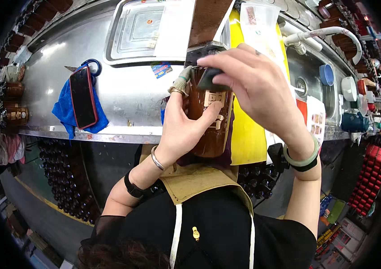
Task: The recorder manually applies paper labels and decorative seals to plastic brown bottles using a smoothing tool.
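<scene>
A brown, glossy jar or bottle [208,144] with pale raised characters lies at the counter's front edge, before my body. My left hand [183,125] is closed around its left side, thumb across the front; pale fabric covers [181,80] wrap some of its fingertips. Over the far end of the jar is my right hand [257,85], fingers bent around a small dark block-like thing [209,80]. That thing is blurred, so its kind is unclear. Whether it touches the jar I cannot tell. Dark cloth [227,148] shows beneath the jar.
On the metal counter [127,98] at left, a phone [83,96] lies on a blue cloth [62,110] beside blue-handled scissors [93,66]. A metal tray [111,49] and a brown post-like piece [208,22] stand beyond. Yellow sheeting [248,143], a sink and faucet [329,31] are right.
</scene>
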A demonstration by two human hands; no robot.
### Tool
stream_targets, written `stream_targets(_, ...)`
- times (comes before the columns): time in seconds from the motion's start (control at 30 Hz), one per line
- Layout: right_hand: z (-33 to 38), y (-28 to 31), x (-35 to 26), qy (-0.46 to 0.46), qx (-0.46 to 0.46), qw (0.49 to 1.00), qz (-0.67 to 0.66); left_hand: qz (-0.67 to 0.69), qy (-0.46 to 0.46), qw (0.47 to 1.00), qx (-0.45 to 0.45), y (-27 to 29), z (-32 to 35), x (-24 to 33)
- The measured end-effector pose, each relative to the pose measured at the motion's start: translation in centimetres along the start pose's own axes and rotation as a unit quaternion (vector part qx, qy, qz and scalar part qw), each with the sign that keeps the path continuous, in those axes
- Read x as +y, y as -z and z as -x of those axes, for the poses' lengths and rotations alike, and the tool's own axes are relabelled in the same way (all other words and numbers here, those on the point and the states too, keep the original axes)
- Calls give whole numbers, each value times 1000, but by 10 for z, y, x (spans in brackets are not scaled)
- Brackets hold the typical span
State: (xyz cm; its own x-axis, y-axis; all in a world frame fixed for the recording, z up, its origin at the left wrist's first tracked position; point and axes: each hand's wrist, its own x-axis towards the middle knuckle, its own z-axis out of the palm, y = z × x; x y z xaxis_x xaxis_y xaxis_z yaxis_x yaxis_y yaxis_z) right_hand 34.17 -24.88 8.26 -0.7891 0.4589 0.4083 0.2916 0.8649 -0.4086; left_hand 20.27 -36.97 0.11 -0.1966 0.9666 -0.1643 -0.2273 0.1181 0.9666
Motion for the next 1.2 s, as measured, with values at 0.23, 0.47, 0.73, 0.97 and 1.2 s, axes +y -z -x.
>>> stream_targets(0.23, 7, -1, 7, -13, 42, 999, 5, -30, -3, 1000, 4, 2, -2, -6)
stream_targets(0.47, 45, 1, 15, -99, 178, 974, -97, 113, 2, 993, -29, 13, 4, 0)
stream_targets(0.73, 93, -59, -33, -417, 155, 768, -461, 148, 14, 988, -37, 16, 19, -15)
stream_targets(0.97, 97, -70, -31, -410, 149, 773, -461, 134, 6, 990, -47, 17, 18, -14)
stream_targets(1.2, 99, -69, -31, -415, 143, 776, -454, 108, -1, 993, -55, 17, 19, -10)
